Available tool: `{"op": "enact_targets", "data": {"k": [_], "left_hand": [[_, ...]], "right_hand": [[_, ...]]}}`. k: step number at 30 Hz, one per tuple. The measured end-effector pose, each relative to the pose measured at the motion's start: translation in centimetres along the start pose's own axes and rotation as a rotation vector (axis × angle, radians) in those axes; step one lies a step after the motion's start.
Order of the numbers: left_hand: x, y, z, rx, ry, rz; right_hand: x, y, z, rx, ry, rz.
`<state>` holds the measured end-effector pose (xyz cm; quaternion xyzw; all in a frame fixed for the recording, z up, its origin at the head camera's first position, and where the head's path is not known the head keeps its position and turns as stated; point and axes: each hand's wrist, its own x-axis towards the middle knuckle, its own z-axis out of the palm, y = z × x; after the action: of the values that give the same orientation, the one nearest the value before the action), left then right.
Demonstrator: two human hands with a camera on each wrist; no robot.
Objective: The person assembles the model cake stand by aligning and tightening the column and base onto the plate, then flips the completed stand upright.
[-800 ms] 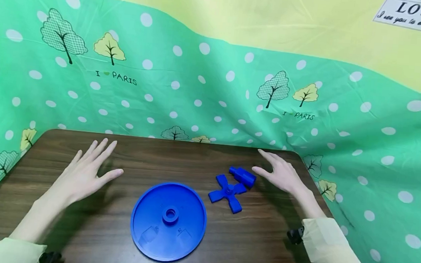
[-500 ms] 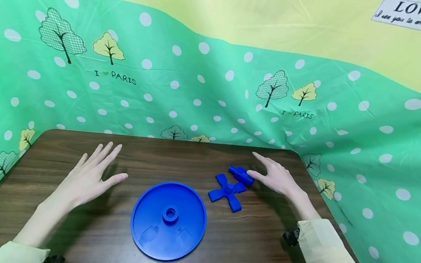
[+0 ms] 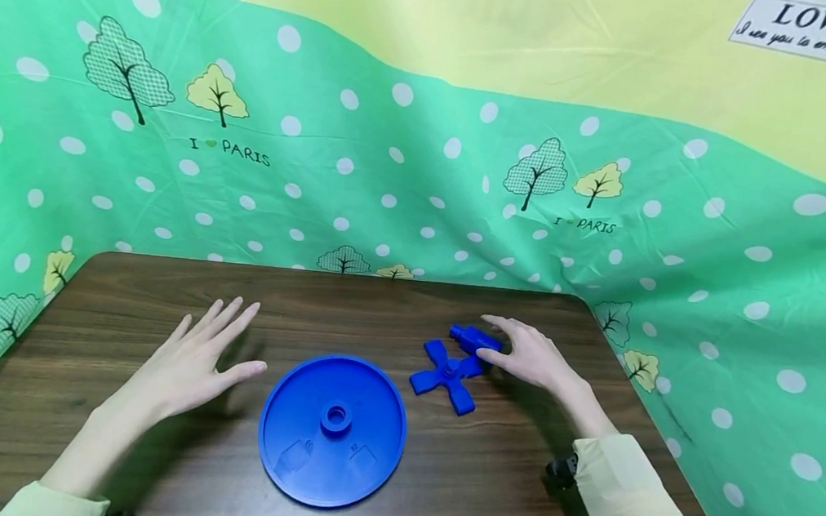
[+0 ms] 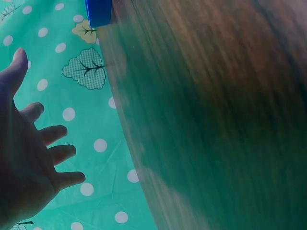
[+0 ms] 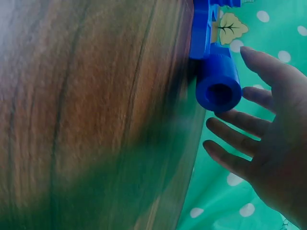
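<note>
A blue hollow cylinder [image 3: 472,337] with a narrower neck lies on its side at the right of the table. My right hand [image 3: 535,356] hovers at it, thumb and fingers spread about its wide end. In the right wrist view the cylinder's round opening [image 5: 218,96] faces the camera, with the fingers [image 5: 237,132] close by; contact is hard to tell. Beside it lies a blue four-armed cross piece [image 3: 450,369]. A round blue disc [image 3: 296,412] with a raised rim and central socket sits nearer the front. My left hand [image 3: 185,369] hangs left of the disc, fingers spread, holding nothing.
The dark wooden table [image 3: 349,310] ends at a back edge along a green dotted cloth [image 3: 364,139]. The same cloth hangs along the left and right sides. A dark wrist camera [image 3: 561,471] is strapped below the right sleeve.
My right hand has moved left and slightly nearer, so its thumb and fingers now come about the cylinder. My left hand has drifted right toward the disc. The blue pieces have stayed in place.
</note>
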<state>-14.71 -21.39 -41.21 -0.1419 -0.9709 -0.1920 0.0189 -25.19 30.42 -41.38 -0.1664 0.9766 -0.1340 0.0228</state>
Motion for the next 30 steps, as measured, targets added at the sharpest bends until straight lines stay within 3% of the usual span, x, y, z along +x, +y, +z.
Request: {"op": "enact_targets", "data": {"k": [10, 30], "left_hand": [[-0.7, 1.1, 0.6, 0.004, -0.023, 0.027], [-1.7, 2.8, 1.9, 0.022, -0.075, 0.069]], "right_hand": [[0.1, -0.3, 1.0, 0.004, 0.003, -0.039], [0.3, -0.6, 1.4, -0.007, 0.062, -0.035]]}}
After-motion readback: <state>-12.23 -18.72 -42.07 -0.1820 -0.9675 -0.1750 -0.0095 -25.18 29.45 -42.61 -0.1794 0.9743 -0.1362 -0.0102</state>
